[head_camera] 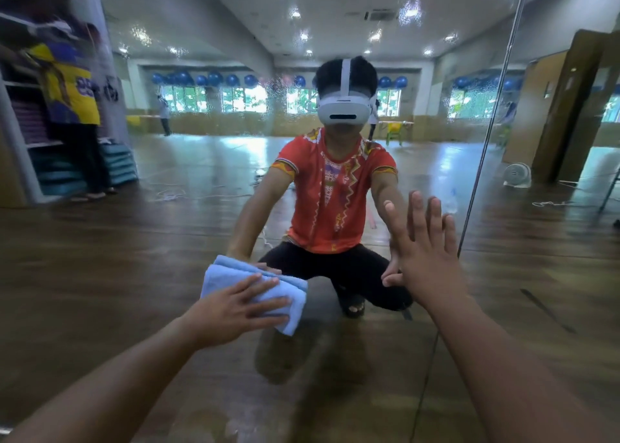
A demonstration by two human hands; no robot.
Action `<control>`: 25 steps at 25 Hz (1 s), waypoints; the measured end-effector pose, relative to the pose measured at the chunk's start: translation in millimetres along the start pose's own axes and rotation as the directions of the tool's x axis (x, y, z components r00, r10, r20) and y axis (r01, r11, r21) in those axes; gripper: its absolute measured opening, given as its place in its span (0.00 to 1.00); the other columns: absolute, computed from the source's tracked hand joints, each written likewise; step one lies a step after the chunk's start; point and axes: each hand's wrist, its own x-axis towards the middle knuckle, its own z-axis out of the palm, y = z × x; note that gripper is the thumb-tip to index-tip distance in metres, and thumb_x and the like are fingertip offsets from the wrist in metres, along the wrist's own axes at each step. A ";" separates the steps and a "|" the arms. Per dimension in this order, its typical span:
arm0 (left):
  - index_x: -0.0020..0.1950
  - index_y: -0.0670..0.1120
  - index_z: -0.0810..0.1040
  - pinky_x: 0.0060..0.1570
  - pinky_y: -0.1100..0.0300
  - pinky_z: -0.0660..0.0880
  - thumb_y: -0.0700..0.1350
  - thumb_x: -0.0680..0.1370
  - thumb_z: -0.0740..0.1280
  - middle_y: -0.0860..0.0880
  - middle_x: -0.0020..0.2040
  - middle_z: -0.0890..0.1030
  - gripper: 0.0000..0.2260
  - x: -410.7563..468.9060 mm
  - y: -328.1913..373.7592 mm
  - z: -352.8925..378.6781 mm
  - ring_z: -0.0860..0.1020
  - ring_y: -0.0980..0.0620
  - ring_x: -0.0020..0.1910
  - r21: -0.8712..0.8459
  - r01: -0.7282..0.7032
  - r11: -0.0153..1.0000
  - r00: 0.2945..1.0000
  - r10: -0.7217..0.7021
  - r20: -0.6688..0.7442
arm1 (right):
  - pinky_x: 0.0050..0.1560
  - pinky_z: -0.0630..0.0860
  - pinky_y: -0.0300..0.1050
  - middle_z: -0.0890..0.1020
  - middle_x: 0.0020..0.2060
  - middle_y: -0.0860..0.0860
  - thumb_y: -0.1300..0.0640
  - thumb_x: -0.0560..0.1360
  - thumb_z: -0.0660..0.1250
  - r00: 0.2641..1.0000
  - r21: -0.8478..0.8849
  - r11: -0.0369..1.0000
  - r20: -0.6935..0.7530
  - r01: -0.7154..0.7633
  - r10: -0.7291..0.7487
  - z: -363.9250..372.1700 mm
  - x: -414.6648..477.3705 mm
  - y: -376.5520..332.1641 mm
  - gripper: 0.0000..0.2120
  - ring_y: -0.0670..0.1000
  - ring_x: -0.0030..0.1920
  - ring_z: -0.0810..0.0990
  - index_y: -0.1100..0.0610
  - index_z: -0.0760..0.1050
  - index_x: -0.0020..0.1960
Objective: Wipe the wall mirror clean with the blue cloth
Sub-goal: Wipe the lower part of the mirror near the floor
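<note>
The wall mirror [167, 227] fills the whole view and reflects a crouching person in a red shirt with a white headset. Low on the glass, my left hand [235, 305] presses the folded blue cloth [292, 295] flat against the mirror with straight, spread fingers. My right hand [422, 248] lies flat on the glass to the right, fingers straight and pointing up, holding nothing. Water droplets speckle the upper part of the mirror.
A vertical seam [483, 160] between mirror panels runs down just right of my right hand. The wooden floor [335, 392] meets the mirror's bottom edge below my arms. Reflected are a hall with blue balls, shelves with mats at left and a small fan at right.
</note>
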 end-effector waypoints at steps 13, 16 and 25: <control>0.77 0.52 0.69 0.73 0.32 0.58 0.41 0.75 0.62 0.43 0.78 0.64 0.29 128.3 -102.7 -64.3 0.58 0.33 0.78 -0.113 0.383 0.917 0.898 -0.398 -0.187 | 0.78 0.47 0.63 0.39 0.82 0.58 0.39 0.53 0.86 0.987 0.019 0.999 -0.160 -0.032 0.035 23.2 -50.5 29.7 0.71 0.65 0.81 0.45 0.51 0.47 0.84; 0.76 0.48 0.70 0.73 0.33 0.59 0.38 0.75 0.63 0.41 0.78 0.65 0.28 159.6 -70.8 -56.4 0.61 0.32 0.77 -0.193 0.401 0.895 0.864 -0.440 -0.244 | 0.76 0.55 0.67 0.44 0.82 0.60 0.41 0.51 0.87 0.996 -0.028 0.999 -0.080 -0.030 0.028 49.9 -87.4 49.1 0.73 0.67 0.81 0.51 0.50 0.46 0.84; 0.77 0.49 0.68 0.76 0.36 0.55 0.38 0.78 0.65 0.43 0.78 0.64 0.27 154.5 58.8 10.7 0.60 0.37 0.78 -0.290 0.204 0.935 0.920 -0.284 -0.269 | 0.76 0.54 0.67 0.34 0.81 0.58 0.48 0.46 0.89 0.994 0.028 0.999 -0.100 -0.035 0.038 87.9 -94.1 58.6 0.81 0.62 0.80 0.33 0.49 0.39 0.83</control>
